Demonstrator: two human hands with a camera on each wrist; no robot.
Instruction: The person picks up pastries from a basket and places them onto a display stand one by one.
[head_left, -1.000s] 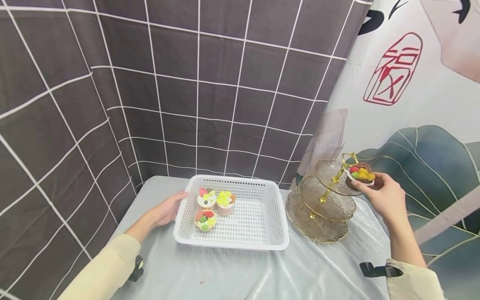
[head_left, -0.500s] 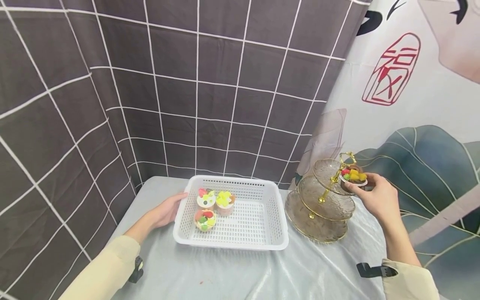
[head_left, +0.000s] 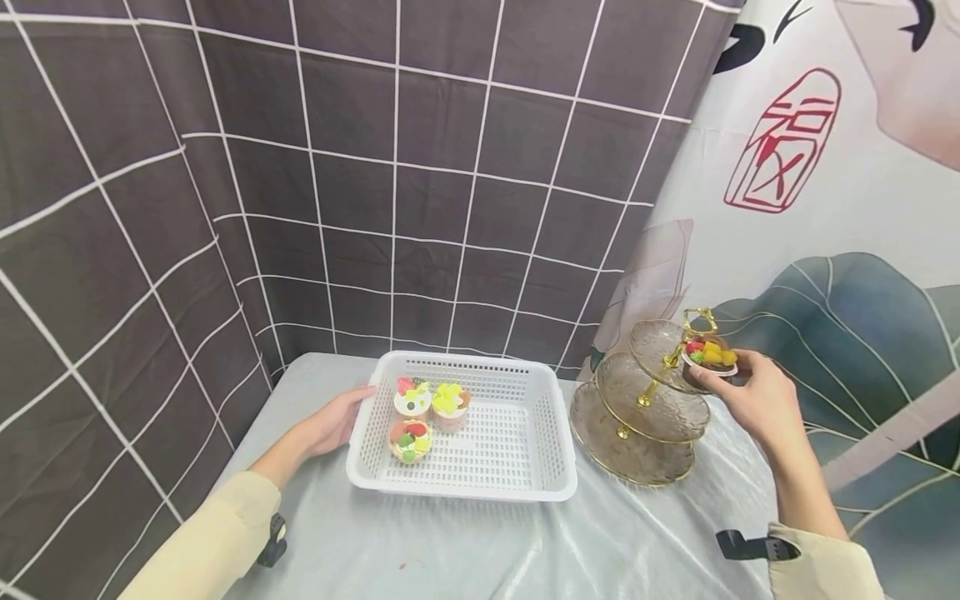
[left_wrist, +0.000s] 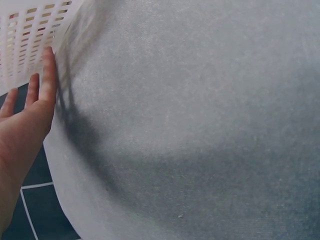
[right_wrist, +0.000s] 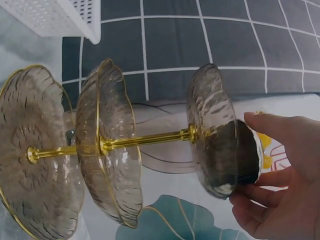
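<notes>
My right hand point(head_left: 763, 398) grips a dark brown cupcake point(head_left: 708, 357) topped with red, green and yellow fruit. Thumb and fingers lie around its sides at the top tier of a three-tier glass cake stand point(head_left: 652, 408). Seen from the right wrist, the cupcake's dark cup point(right_wrist: 245, 152) overlaps the top plate point(right_wrist: 212, 135), close to the gold stem. At the far left, my left hand point(head_left: 337, 418) touches the left side of a white plastic basket point(head_left: 555, 483), its fingers point(left_wrist: 48, 75) straight against the wall. Several decorated cupcakes point(head_left: 451, 404) sit in the basket's left half.
The basket and the stand are side by side on a table with a pale, shiny cloth point(head_left: 450, 550). Behind them hangs a dark grid-patterned curtain point(head_left: 435, 208). A printed white cloth point(head_left: 817, 250) hangs at the right, near the stand.
My right hand has moved slightly left and down with the cupcake, bringing it over the top plate near the stem. The left hand and the basket stay put.
</notes>
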